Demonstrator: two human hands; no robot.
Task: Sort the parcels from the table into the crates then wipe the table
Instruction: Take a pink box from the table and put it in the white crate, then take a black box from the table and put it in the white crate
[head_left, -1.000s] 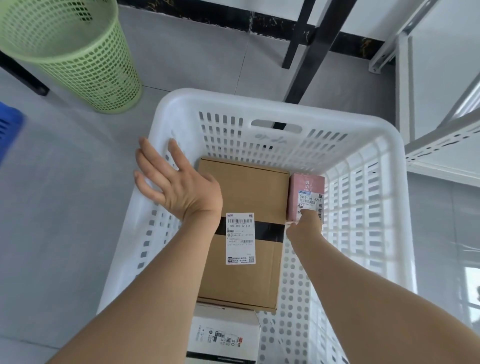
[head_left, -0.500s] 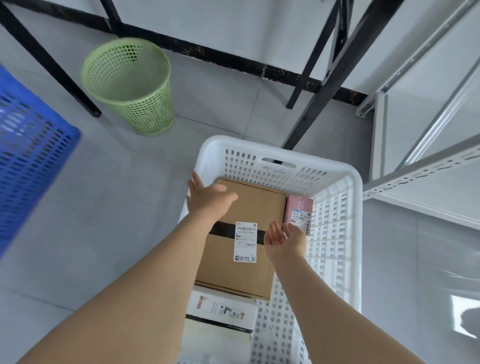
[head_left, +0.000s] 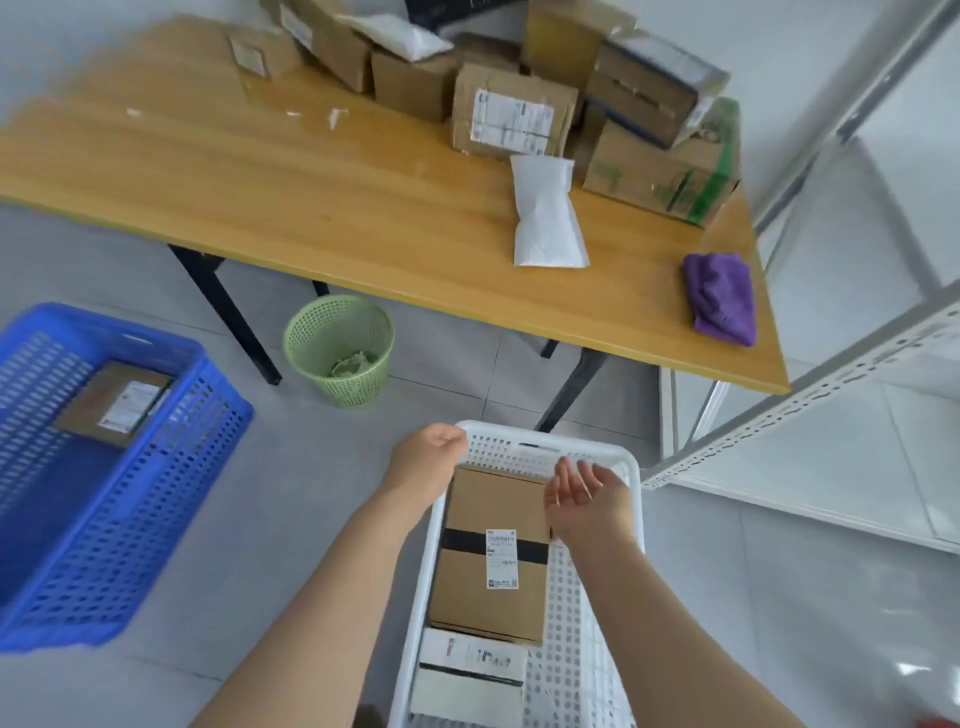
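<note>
A white crate (head_left: 524, 447) stands on the floor in front of me. It holds a brown box with a black tape band (head_left: 491, 551) and a white box (head_left: 470, 675). My left hand (head_left: 426, 465) hovers over the crate's far left corner, fingers loosely curled, holding nothing. My right hand (head_left: 584, 496) is above the crate's right side, palm up, fingers relaxed and empty; it hides the pink box. Several cardboard parcels (head_left: 511, 117) and a white mailer bag (head_left: 545, 213) lie on the wooden table (head_left: 311, 197). A purple cloth (head_left: 722, 296) sits at its right end.
A blue crate (head_left: 119, 467) with one flat parcel (head_left: 114, 402) stands on the floor at the left. A green wastebasket (head_left: 340, 348) sits under the table's front edge. Grey metal shelving (head_left: 831, 384) runs along the right.
My head has lifted, so the table and blue crate have come into view. Both hands have risen out of the white crate, and the right hand has let go of the pink box.
</note>
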